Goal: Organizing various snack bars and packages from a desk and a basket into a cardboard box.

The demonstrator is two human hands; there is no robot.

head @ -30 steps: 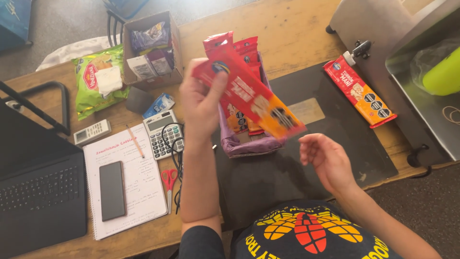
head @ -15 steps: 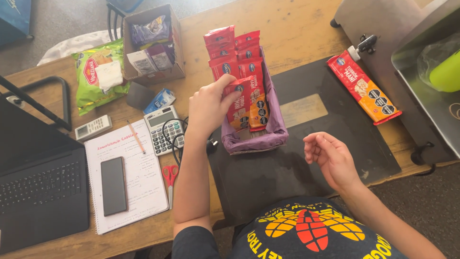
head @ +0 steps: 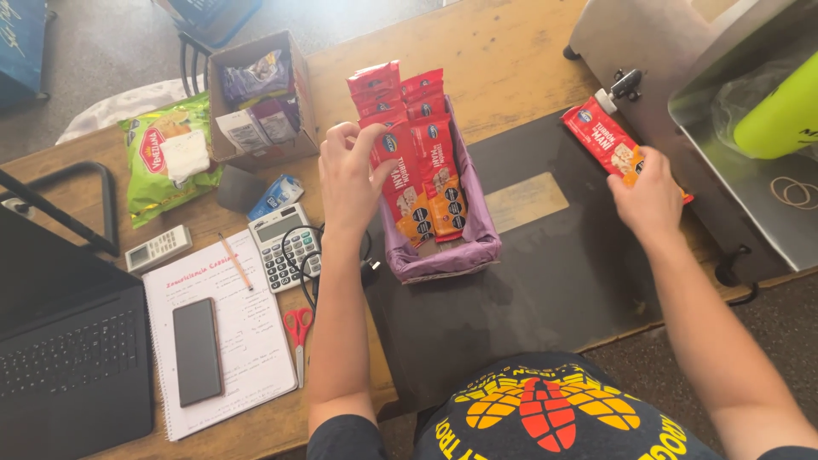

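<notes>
Left hand (head: 351, 175) is pinching a red snack bar (head: 400, 183) standing in the purple basket (head: 443, 260). Right hand (head: 652, 200) is resting on another red bar (head: 609, 146), fingers curled over it, probably gripping.

Small shop counter or sales desk. Indicators: a purple basket (head: 443, 255) stocked with identical red snack bars (head: 409, 162) at centre; a calculator (head: 285, 247), notebook (head: 230, 341) and laptop (head: 68, 358) on the left; a cardboard box (head: 256, 102) of packets at the far side.
</notes>
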